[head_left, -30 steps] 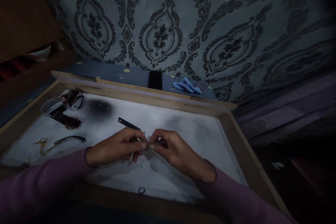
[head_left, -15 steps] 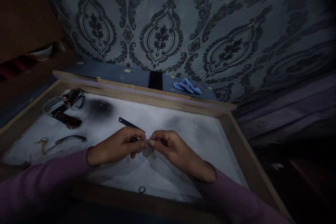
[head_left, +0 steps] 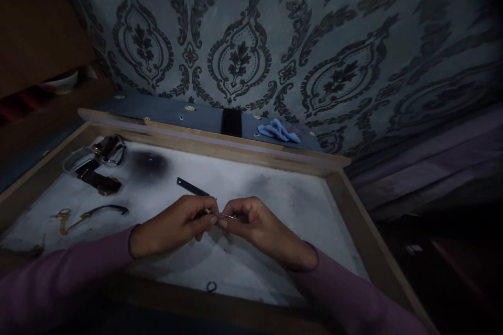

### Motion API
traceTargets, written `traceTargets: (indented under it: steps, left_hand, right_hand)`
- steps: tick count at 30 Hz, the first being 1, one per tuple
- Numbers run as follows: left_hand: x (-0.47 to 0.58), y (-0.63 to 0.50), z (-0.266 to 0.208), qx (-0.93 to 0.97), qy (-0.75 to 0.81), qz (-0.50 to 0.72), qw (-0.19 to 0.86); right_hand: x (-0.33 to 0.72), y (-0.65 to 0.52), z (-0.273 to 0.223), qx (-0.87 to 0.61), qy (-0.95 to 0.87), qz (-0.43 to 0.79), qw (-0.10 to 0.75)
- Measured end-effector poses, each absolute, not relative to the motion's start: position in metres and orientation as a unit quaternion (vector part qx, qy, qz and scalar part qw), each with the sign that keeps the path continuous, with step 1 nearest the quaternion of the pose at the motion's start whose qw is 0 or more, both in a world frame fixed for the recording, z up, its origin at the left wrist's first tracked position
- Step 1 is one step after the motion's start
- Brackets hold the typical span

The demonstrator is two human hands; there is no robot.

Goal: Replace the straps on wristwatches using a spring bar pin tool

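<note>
My left hand (head_left: pixel 181 224) and my right hand (head_left: pixel 259 230) meet fingertip to fingertip over the white lining of a wooden tray (head_left: pixel 298 167). Between the left thumb and fingers is a small shiny piece, mostly hidden, whose kind I cannot make out. My right hand pinches a thin metallic piece (head_left: pixel 230 216), its tip reaching toward the left fingertips. Just behind the left hand lies a dark flat blade-like strip (head_left: pixel 192 187). A small dark open ring (head_left: pixel 211 286) rests on the lining nearer to me.
Several wristwatches (head_left: pixel 98 180) lie in the tray's far left corner. Nearer on the left are a gold-coloured chain-like piece (head_left: pixel 64 220) and a dark curved strap (head_left: pixel 106 208). A blue cloth (head_left: pixel 279 130) sits beyond the tray's raised back rim, before a patterned wall.
My fingertips have shifted slightly, and the thin metallic piece in my right hand shows more plainly. Both hands stay together over the tray; the view has tilted a little.
</note>
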State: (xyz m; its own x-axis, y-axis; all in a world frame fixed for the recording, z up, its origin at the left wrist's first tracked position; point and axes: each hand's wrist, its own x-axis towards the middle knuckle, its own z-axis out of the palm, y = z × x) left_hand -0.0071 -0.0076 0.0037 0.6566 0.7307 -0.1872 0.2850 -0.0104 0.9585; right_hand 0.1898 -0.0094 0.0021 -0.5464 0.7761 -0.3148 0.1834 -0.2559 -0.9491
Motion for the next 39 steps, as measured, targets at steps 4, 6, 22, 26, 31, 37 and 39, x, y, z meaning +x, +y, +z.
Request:
traceTargets:
  steps: [4,6,22,26,31,37,39]
  left_hand:
    - [-0.009,-0.007,0.004,0.546,0.349,0.226,0.728]
    - [-0.009,-0.006,0.002,0.495,0.334,0.255,0.761]
    - [0.0,-0.007,0.001,0.392,0.301,0.275,0.825]
    - [0.0,-0.008,0.0,0.343,0.288,0.268,0.853]
    - [0.003,-0.009,-0.002,0.301,0.28,0.272,0.87]
    - [0.005,-0.011,-0.002,0.289,0.288,0.25,0.878]
    - [0.006,-0.011,-0.002,0.29,0.289,0.245,0.879]
  right_hand:
    - [0.19,-0.009,0.005,-0.403,-0.567,0.658,0.287]
    - [0.19,-0.009,0.006,-0.391,-0.564,0.655,0.316]
    - [0.185,-0.015,0.006,-0.393,-0.524,0.663,0.362]
    - [0.183,-0.016,0.006,-0.387,-0.507,0.676,0.369]
    - [0.181,-0.016,0.006,-0.38,-0.492,0.69,0.371]
    - [0.181,-0.015,0.006,-0.387,-0.489,0.689,0.369]
    - [0.181,-0.015,0.007,-0.394,-0.479,0.693,0.367]
